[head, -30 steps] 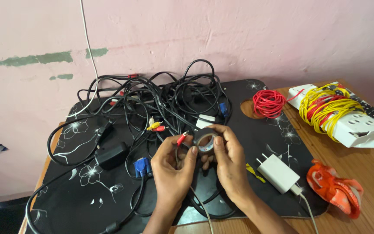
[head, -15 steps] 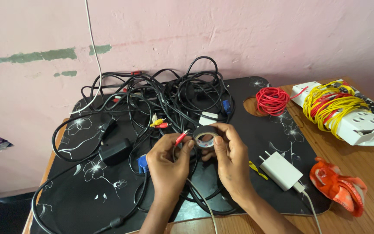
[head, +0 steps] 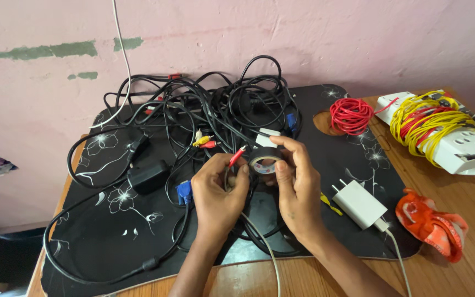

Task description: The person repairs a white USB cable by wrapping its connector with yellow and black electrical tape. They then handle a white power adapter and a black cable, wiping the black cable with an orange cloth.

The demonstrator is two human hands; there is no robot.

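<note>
- Hands are held together over the middle of the black floral mat (head: 105, 231); compared with the earlier pictures they have stayed in almost the same place, the shift in the picture being mostly the head camera's.
- Right hand (head: 298, 192) is closed around a roll of black tape (head: 265, 162), fingers curled over its top, thumb beneath; the roll is held a little above the mat, just in front of the cable tangle.
- Left hand (head: 218, 192) is closed on a cable end with a red plug (head: 236, 156), which is pressed against the roll's rim; the grip has been kept since half a second ago, so the work is judged to be at the same stage, with the plug and tape kept together.
- One white cable (head: 265, 247) is seen running down between the wrists.
- One tangle of black cables (head: 215, 104) lies behind; single cables cannot be counted.
- One black power adapter (head: 147, 177) and one blue connector (head: 183, 192) lie to the left.
- One white charger (head: 361, 204), one red wire coil (head: 351, 115), one yellow wire bundle (head: 421, 118) on one white power strip (head: 460, 148), and one orange cloth (head: 430, 225) lie to the right on the tabletop (head: 457, 275).
</note>
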